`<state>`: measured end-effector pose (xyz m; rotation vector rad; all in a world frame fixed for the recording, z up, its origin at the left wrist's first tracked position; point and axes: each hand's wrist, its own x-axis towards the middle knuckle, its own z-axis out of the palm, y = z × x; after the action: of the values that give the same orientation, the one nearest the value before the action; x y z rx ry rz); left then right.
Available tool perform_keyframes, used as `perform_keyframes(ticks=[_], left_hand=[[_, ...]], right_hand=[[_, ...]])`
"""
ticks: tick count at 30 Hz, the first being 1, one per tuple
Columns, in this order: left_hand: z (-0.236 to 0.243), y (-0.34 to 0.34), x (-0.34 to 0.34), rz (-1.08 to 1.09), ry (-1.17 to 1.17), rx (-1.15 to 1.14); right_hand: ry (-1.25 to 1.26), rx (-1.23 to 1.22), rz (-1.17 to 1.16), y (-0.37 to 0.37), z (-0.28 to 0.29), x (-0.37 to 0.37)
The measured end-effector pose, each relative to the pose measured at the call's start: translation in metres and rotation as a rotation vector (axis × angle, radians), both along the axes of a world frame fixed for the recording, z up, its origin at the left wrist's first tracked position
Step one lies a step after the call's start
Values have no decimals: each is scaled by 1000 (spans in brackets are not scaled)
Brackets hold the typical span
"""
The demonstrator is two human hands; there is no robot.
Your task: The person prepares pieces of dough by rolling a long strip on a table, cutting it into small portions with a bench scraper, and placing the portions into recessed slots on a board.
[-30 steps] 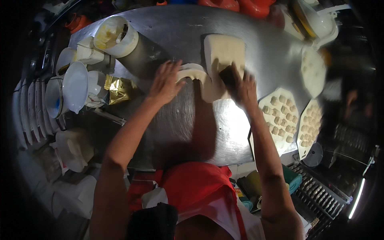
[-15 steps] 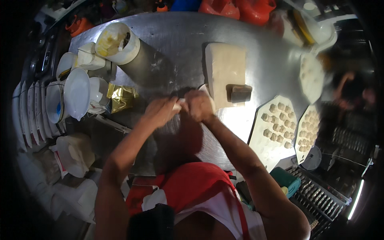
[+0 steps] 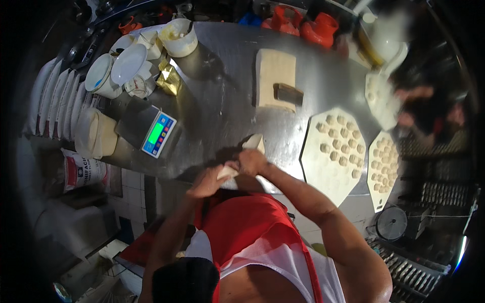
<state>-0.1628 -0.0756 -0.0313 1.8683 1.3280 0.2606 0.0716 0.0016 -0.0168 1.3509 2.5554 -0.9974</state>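
Note:
Both my hands are close to my chest above the near edge of the steel table (image 3: 222, 101), gripping one pale strip of dough (image 3: 251, 143). My left hand (image 3: 207, 183) holds its near end and my right hand (image 3: 251, 161) grips the middle; the far end sticks up beyond my fingers. Farther out on the table lies a large flat slab of dough (image 3: 274, 76) with a dark scraper (image 3: 289, 94) resting on its right edge.
A digital scale (image 3: 151, 132) stands left of my hands. White buckets and tubs (image 3: 130, 63) crowd the far left corner. Two pale boards of small dough pieces (image 3: 337, 146) sit on the right. Another person's hands (image 3: 411, 106) work at the far right.
My hands left the slab and the scraper at the far side and came together near my body, carrying a strip of dough with them. The view has swung too.

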Motion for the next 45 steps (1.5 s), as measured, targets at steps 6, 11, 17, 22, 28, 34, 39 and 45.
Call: perform_keyframes(ticks=[6,11,17,22,28,34,39,45], left_hand=[[87,19,21,104,21,183],[35,-19,28,27,345,321],[-26,-13,41,61,470,502],[-49,124,39,177,484,446],[-43,151,27,96,617,504],[-35,38,12,30,558,507],[-5,-66,5,54,383,467],[-19,-72,-2,3,418,521]], right_hand=[[180,253,-267,-16,67,28],[49,666,-283,-84,-9,17],[42,413,-396,-105,-52,8],[2,517,-582,21,-50,-5],[-24,534,-687,61,-51,-4],[66,615,-609,-60,-52,1],[118,458,-594,-158,-21,14],[0,497,-658,-161,-41,47]])
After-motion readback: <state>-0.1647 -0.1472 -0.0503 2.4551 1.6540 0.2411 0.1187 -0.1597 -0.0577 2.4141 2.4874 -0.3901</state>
